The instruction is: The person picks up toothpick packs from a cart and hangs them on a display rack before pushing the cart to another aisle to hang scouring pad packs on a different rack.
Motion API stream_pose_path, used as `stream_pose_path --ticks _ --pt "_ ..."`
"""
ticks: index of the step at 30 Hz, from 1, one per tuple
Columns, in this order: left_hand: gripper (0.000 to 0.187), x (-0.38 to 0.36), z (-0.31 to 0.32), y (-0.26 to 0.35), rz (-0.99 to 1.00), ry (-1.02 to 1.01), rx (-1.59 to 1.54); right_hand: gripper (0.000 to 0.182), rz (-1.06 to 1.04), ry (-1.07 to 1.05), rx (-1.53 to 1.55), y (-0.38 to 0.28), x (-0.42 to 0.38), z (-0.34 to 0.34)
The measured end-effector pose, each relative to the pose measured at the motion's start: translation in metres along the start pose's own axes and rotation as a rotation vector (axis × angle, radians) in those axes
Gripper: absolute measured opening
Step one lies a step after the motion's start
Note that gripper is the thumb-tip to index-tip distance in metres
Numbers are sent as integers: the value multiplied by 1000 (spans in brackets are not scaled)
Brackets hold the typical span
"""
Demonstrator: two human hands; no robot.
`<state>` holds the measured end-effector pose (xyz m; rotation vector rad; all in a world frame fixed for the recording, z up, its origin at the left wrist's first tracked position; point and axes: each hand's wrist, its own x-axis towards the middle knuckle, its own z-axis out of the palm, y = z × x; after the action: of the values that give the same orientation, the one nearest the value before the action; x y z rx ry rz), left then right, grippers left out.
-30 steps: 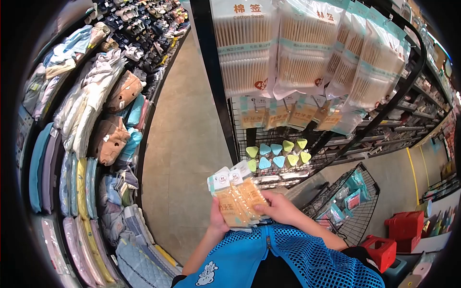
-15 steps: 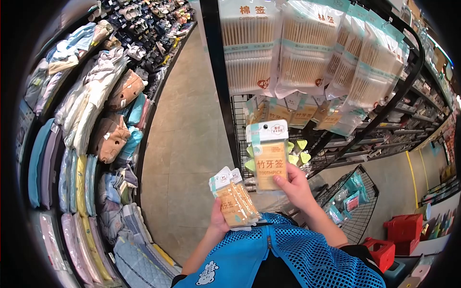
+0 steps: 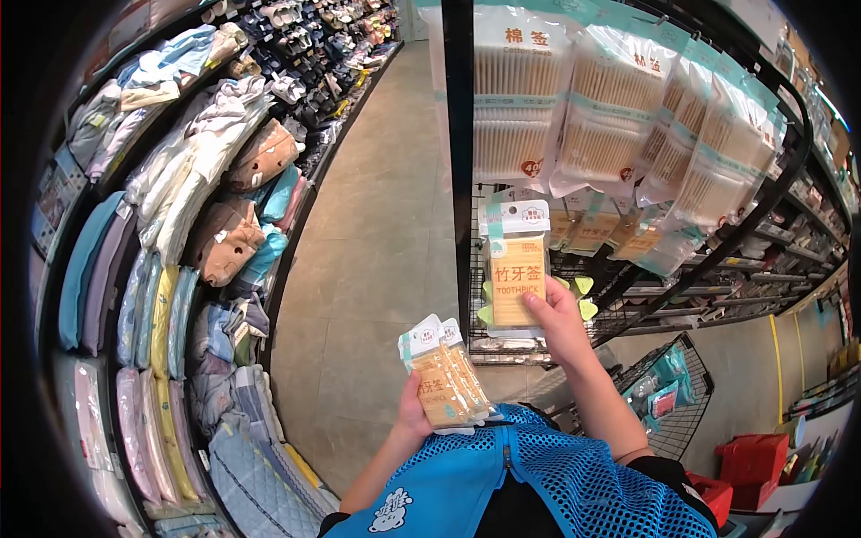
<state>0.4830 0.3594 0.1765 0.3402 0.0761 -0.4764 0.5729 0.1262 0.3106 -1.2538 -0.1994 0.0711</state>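
Observation:
My right hand [image 3: 562, 320] is closed on a toothpick packet [image 3: 517, 269], thumb across its front, with the hang tab at the top. The packet is raised before the wire rack, just below the hanging cotton swab packs [image 3: 522, 108]. In my left hand [image 3: 414, 409] is a small stack of similar toothpick packets [image 3: 446, 377], tilted and held low near my blue mesh vest. More toothpick packets [image 3: 592, 231] hang on the rack behind the raised one, partly covered by the swab packs.
Folded textiles [image 3: 170, 309] in plastic fill the curved shelves on the left, with shoes [image 3: 309, 45] farther back. A black wire basket [image 3: 686, 421] holding packaged goods stands at the lower right, near red containers [image 3: 749, 462]. Green pieces [image 3: 583, 287] show behind my right hand.
My right hand has lifted the toothpick packet slightly up and to the right, closer to the hanging packets. The view has shifted a little; my left hand still keeps its stack.

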Motion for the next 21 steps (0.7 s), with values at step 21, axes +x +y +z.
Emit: stream_pose_path --ticks 21 --pt "76 -2 9 -6 -13 130 110 28 28 44 104 7 -6 1"
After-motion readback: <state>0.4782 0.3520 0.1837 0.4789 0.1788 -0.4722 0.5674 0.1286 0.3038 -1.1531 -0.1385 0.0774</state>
